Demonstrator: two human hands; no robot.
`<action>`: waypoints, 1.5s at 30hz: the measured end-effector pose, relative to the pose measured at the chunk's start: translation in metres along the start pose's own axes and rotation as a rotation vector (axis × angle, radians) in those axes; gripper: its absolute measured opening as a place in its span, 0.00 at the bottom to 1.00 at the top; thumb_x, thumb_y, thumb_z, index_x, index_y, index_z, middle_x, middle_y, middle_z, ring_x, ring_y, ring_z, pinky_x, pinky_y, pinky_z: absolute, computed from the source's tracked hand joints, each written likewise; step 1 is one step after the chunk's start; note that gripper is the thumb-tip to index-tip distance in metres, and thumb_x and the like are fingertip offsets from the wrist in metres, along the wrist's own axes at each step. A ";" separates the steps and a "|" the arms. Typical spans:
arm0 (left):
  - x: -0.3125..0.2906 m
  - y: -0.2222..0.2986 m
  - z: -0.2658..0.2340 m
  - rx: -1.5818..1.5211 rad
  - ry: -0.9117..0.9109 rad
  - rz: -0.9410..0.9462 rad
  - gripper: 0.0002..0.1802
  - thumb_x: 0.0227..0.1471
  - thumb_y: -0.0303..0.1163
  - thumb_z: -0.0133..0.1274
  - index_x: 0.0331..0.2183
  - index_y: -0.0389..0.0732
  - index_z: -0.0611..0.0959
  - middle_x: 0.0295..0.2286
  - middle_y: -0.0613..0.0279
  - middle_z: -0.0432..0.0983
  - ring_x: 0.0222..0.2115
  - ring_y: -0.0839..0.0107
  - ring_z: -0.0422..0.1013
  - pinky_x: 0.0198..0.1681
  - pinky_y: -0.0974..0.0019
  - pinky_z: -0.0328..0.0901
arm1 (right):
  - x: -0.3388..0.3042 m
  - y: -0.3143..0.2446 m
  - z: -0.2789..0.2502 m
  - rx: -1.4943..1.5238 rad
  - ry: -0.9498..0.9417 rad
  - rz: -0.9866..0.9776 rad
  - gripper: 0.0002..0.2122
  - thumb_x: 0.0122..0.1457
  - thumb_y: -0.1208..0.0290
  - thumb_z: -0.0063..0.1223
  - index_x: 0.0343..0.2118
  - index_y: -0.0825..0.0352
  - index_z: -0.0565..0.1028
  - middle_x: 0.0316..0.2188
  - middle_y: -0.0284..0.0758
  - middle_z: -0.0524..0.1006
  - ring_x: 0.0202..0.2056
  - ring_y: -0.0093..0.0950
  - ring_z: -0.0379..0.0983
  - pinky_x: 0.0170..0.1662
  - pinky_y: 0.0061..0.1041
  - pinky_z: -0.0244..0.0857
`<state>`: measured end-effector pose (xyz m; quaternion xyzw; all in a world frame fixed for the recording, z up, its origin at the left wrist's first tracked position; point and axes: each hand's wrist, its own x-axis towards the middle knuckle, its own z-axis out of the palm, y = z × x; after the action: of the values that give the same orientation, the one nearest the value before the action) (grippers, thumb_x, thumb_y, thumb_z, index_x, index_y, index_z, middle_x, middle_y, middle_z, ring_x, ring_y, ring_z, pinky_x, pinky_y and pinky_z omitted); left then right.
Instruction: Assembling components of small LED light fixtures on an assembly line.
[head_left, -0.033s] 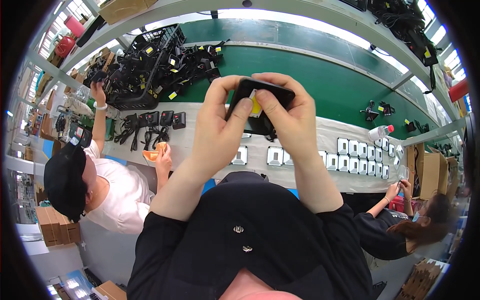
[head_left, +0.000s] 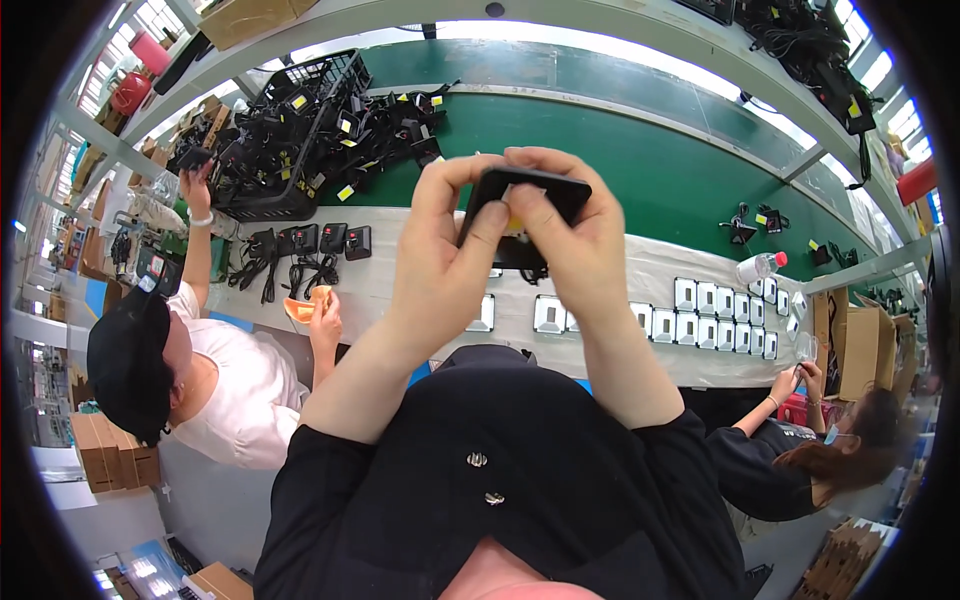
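Note:
Between my two hands is a flat black rectangular case [head_left: 553,187] with rounded corners, raised above the table. My left hand [head_left: 449,233] grips its left side, fingers behind and thumb across the front. My right hand [head_left: 574,235] holds the right side the same way. Both thumbs press near the middle, over a yellow and white label [head_left: 515,224] that is mostly covered. Just below the case a bit of black cable [head_left: 535,276] shows; whether it belongs to the case I cannot tell.
White square units [head_left: 686,327] stand in rows on the pale table cover at right, near a red-capped bottle [head_left: 762,266]. Black adapters [head_left: 332,238] lie left, before a black crate [head_left: 270,207] full of cabled devices. Co-workers flank me; the left one holds an orange cloth [head_left: 303,309].
My thumbs have shifted over the label, so less of it shows. The case has tilted slightly. The left co-worker's hands have moved a little.

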<state>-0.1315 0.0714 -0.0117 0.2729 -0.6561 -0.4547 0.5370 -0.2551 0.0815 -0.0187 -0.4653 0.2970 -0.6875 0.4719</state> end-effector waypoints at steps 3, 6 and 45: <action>-0.002 -0.010 0.004 -0.068 -0.027 0.073 0.15 0.54 0.18 0.41 0.44 0.40 0.62 0.51 0.50 0.59 0.48 0.69 0.61 0.50 0.67 0.58 | -0.004 0.012 0.006 0.084 0.026 -0.027 0.12 0.56 0.77 0.51 0.44 0.70 0.70 0.36 0.32 0.75 0.38 0.19 0.70 0.42 0.18 0.64; -0.003 -0.007 0.001 -0.122 0.000 0.058 0.17 0.52 0.19 0.43 0.45 0.39 0.62 0.52 0.49 0.57 0.50 0.68 0.58 0.53 0.64 0.54 | -0.006 0.011 0.007 0.086 -0.035 -0.021 0.10 0.58 0.75 0.49 0.42 0.70 0.71 0.34 0.32 0.75 0.37 0.18 0.70 0.41 0.18 0.64; -0.114 -0.078 -0.172 -0.076 0.221 -0.816 0.17 0.53 0.29 0.49 0.46 0.38 0.71 0.38 0.61 0.72 0.33 0.77 0.72 0.36 0.76 0.63 | 0.264 0.247 0.167 0.656 -0.446 0.869 0.19 0.61 0.63 0.42 0.46 0.76 0.63 0.42 0.48 0.70 0.43 0.39 0.70 0.48 0.34 0.66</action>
<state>0.0540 0.0814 -0.1313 0.5373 -0.4156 -0.6218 0.3898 -0.0420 -0.2508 -0.0679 -0.2640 0.1257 -0.3724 0.8808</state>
